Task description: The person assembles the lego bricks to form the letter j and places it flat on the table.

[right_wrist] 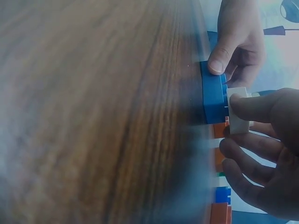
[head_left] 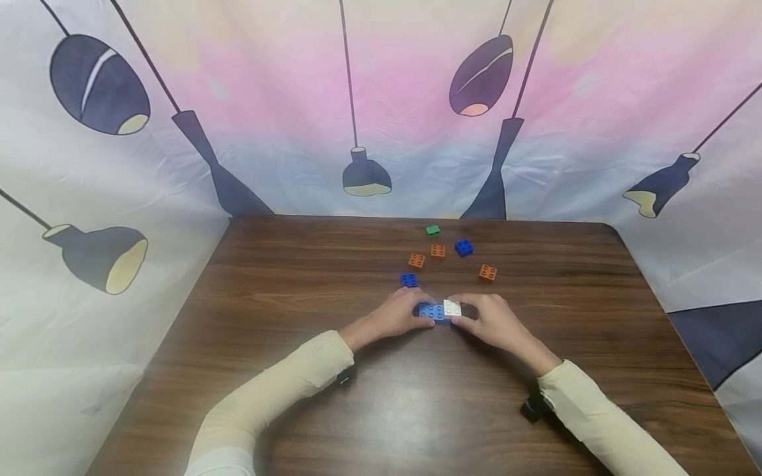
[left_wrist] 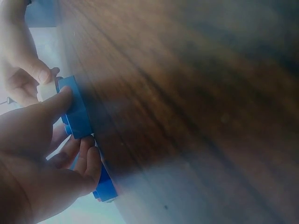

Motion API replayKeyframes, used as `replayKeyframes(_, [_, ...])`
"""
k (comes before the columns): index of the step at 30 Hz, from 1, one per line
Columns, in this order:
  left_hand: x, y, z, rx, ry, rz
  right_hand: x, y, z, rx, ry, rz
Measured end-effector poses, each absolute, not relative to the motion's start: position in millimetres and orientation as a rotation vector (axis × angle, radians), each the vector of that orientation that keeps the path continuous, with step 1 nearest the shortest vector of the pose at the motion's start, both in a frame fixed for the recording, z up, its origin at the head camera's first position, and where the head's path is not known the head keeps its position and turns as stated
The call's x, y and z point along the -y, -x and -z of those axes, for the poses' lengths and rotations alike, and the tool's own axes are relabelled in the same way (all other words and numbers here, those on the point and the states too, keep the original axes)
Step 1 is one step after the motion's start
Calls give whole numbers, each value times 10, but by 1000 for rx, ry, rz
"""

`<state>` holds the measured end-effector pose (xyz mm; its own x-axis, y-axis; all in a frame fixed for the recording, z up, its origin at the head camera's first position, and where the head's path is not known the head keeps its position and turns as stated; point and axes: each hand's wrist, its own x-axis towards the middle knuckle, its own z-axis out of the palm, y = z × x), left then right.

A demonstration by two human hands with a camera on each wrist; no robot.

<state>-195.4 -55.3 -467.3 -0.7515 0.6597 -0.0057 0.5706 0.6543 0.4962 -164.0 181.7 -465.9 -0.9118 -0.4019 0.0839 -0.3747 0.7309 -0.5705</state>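
A long light-blue toy building brick (head_left: pixel 431 311) lies on the table, pinched between the thumb and fingers of my left hand (head_left: pixel 400 313). On its right end is a white square brick (head_left: pixel 452 308), which my right hand (head_left: pixel 495 320) pinches from the right side. Seen from the right wrist, the white brick (right_wrist: pixel 239 119) sits at the studs of the blue brick (right_wrist: pixel 213 93), tilted slightly; whether it is fully seated I cannot tell. The left wrist view shows my left thumb along the side of the blue brick (left_wrist: pixel 78 114).
Just beyond my left hand lies a small blue brick (head_left: pixel 408 279). Farther back are orange bricks (head_left: pixel 417 260), another blue brick (head_left: pixel 464 248) and a green brick (head_left: pixel 432 231). One orange brick (head_left: pixel 488 272) lies beyond my right hand. A printed curtain (head_left: pixel 405 119) hangs behind the wooden table (head_left: pixel 286 264).
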Motion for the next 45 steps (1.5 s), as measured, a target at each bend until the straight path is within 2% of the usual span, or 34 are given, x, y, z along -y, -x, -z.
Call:
replayKeyframes(25, [555, 1966, 4675, -2665, -984, -729, -1786, 1661, 4651, -2912, 688, 857])
replayKeyframes(45, [540, 1984, 4684, -2667, -974, -721, -1800, 1801, 4713, -2787, 697, 968])
